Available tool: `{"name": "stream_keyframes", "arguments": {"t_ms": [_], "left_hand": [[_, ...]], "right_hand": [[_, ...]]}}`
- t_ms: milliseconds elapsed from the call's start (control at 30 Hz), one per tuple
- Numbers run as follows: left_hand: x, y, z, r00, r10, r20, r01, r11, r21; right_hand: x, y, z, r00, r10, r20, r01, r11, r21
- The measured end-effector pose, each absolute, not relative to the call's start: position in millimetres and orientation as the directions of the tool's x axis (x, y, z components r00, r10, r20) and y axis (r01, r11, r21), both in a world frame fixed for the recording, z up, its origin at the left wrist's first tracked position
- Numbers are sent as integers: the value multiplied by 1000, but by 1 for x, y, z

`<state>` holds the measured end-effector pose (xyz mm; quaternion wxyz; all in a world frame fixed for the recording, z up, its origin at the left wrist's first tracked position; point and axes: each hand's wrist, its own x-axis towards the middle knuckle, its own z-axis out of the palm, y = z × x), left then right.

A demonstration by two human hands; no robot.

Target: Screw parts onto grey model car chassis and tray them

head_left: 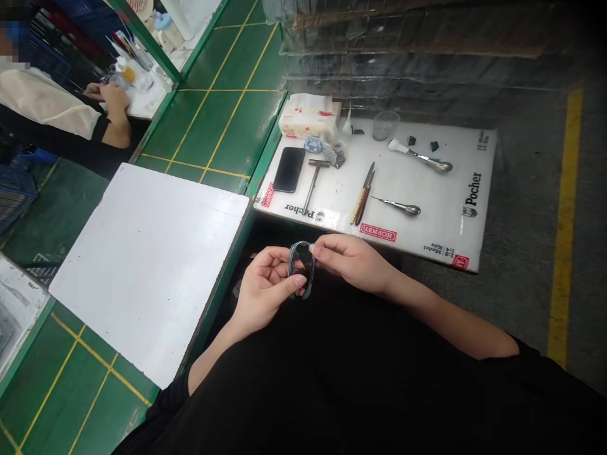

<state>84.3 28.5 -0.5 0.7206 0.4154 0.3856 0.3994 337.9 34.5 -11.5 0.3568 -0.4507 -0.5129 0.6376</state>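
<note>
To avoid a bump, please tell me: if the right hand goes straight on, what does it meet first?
The right hand meets the dark oval frame first; its fingertips seem to touch it.

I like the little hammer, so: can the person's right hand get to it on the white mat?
Probably yes: the right hand pinches the dark oval frame, but nothing stands between it and the small hammer on the white mat.
</note>
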Motion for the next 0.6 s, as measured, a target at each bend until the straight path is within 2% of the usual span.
{"name": "stream_keyframes", "arguments": {"t_ms": [433, 600], "left_hand": [[81, 29, -4, 397, 877, -272, -285, 399, 872], [82, 30, -4, 389, 873, -293, -281, 415, 865]], "right_hand": [[329, 36, -19, -415, 873, -257, -115, -330, -937], [326, 37, -21, -461, 837, -296, -222, -432, -874]]}}
